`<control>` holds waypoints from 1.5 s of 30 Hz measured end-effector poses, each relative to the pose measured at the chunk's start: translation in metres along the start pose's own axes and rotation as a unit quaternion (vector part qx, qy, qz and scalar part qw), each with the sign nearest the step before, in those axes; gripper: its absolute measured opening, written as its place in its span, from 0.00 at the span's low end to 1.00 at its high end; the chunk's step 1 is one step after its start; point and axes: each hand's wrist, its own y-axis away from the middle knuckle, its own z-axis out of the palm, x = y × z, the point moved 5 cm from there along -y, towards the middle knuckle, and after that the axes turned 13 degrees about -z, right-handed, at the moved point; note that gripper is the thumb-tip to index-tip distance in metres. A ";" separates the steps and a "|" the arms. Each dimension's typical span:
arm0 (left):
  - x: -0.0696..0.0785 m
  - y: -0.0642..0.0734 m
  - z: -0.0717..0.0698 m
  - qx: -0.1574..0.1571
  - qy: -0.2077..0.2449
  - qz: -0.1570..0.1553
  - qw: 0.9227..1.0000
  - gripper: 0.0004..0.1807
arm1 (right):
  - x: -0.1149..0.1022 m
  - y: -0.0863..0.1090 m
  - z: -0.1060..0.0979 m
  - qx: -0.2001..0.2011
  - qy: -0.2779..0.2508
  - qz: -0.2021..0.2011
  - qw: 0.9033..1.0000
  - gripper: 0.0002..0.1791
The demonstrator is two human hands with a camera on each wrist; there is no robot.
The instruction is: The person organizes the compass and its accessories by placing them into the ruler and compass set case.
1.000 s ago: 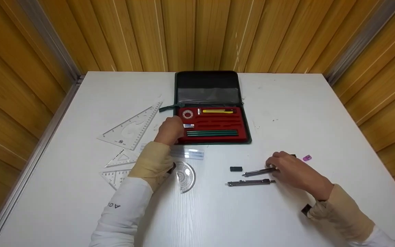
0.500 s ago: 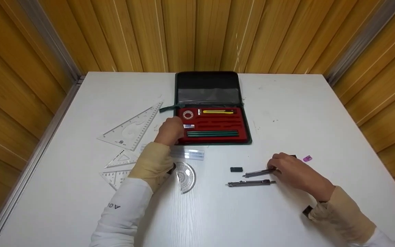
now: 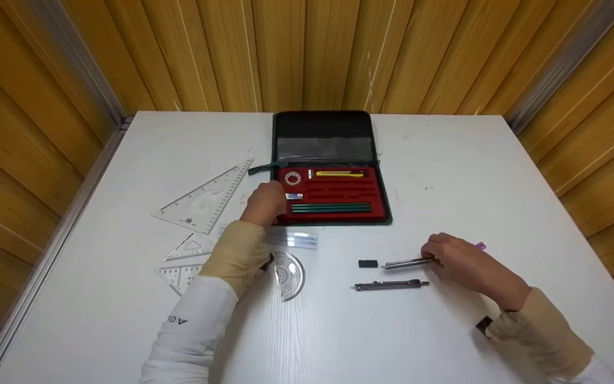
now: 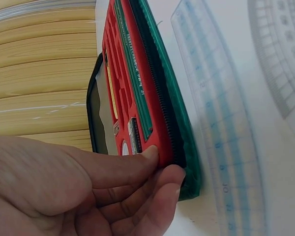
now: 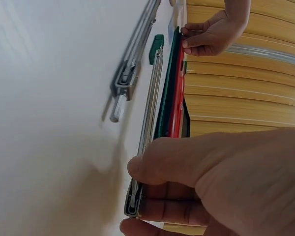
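Compass (image 3: 406,263) is pinched by the right hand (image 3: 467,262), the nearer one, over the right half of the table (image 3: 461,170); its long axis points left from this grip, while the case (image 3: 333,218) lies farther away and leftward, its near left corner gripped by the left hand (image 3: 264,204).

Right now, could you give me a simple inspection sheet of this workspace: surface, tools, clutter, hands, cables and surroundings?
Surface: white table, with a few small dark marks.
Job's things: open case, its red tray holding green pencils and a yellow cutter; metal drawing tool in hand, second metal tool on the table.
Clutter: clear ruler, protractor and clear triangles; small dark green block; purple piece, partly hidden by a hand.
Left hand: pinches the case's near-left corner.
Right hand: pinches the metal drawing tool.
Cables: nothing seen.
Surroundings: wood-look panels behind and on both sides.
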 end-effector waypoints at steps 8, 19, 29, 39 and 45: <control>0.000 -0.001 -0.001 0.006 -0.005 -0.002 1.000 0.19 | -0.001 -0.018 -0.034 0.017 0.002 -0.002 1.000 0.11; -0.001 -0.002 -0.001 0.010 0.003 0.014 1.000 0.16 | 0.008 -0.058 -0.065 0.030 0.018 -0.004 0.999 0.10; 0.000 0.000 -0.002 0.009 -0.014 0.020 1.000 0.13 | 0.017 -0.098 -0.086 0.053 0.008 -0.026 0.998 0.09; -0.002 -0.001 -0.003 0.005 -0.006 0.008 1.000 0.15 | 0.029 -0.139 -0.091 0.054 -0.004 -0.023 0.998 0.07; -0.006 -0.003 -0.004 -0.002 -0.001 0.000 1.000 0.17 | 0.031 -0.165 -0.084 0.049 -0.020 -0.013 0.999 0.05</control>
